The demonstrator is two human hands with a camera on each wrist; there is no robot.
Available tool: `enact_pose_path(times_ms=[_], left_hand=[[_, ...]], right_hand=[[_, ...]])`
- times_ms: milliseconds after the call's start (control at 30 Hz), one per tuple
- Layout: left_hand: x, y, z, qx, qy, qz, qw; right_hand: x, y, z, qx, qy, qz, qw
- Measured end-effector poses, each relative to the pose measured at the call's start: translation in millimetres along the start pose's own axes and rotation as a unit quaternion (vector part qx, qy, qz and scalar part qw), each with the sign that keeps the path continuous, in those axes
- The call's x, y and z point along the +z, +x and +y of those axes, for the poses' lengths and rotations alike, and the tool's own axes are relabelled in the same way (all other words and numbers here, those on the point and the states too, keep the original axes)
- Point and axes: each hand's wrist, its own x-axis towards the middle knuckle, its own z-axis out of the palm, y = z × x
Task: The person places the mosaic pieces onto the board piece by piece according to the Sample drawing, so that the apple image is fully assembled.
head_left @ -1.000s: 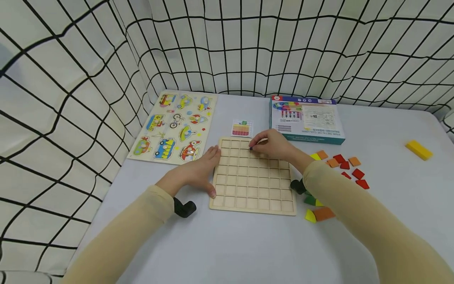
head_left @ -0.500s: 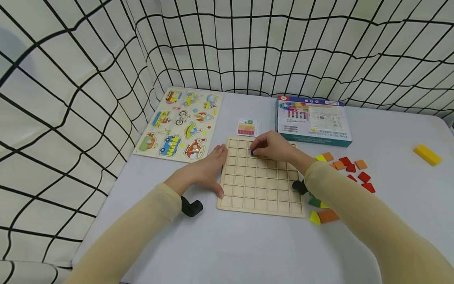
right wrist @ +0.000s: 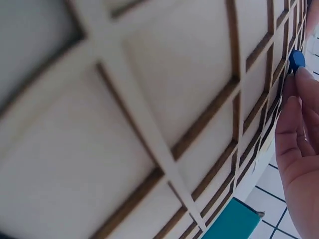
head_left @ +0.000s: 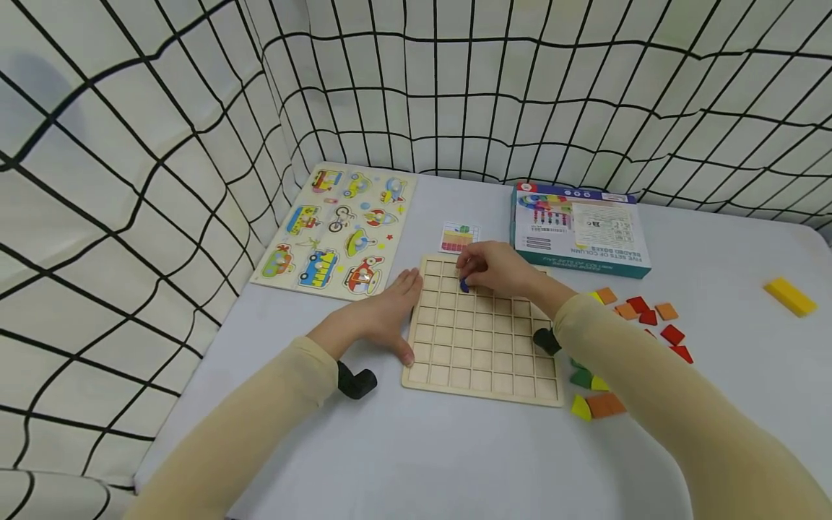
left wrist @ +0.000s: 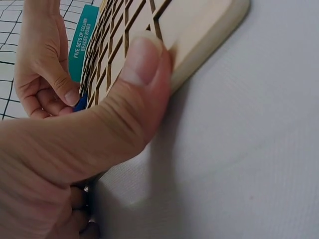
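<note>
A square wooden grid board (head_left: 490,350) with shallow square cells lies on the table. My left hand (head_left: 383,310) is spread along its left edge, the thumb resting on the rim near the front corner. In the left wrist view that thumb (left wrist: 142,62) presses over the board's edge. Over the far left cells, my right hand (head_left: 497,269) pinches a small dark blue piece (head_left: 464,286) between thumb and fingertips. The same blue piece (right wrist: 297,59) shows at the fingertips in the right wrist view, close over the grid; its full shape is hidden by the fingers.
Behind the board lies a small picture card (head_left: 459,237), with a flat toy box (head_left: 581,230) to its right. A vehicle puzzle board (head_left: 338,231) is at left. Orange (head_left: 606,406), red (head_left: 672,334), yellow and green pieces lie right; a yellow block (head_left: 790,296) is farther off.
The right hand has shifted slightly toward the near side over the grid, and more of the blue piece shows below its fingers. The left hand stays at the board's edge; the head view has turned slightly left.
</note>
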Motion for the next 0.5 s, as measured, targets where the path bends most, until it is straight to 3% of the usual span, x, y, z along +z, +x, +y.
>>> enact_pose_path(times_ms=[333,500], left_hand=[[1.4,0.1,2.0,0.001,0.009,0.003,1.0],[0.8,-0.1,2.5,-0.004,0.011,0.001,0.9999]], right_hand=[[3.7,-7.7,1.5,0.009,-0.049,0.03,0.998],[3.6,-15.7,1.2,0.018,-0.064,0.023,0.998]])
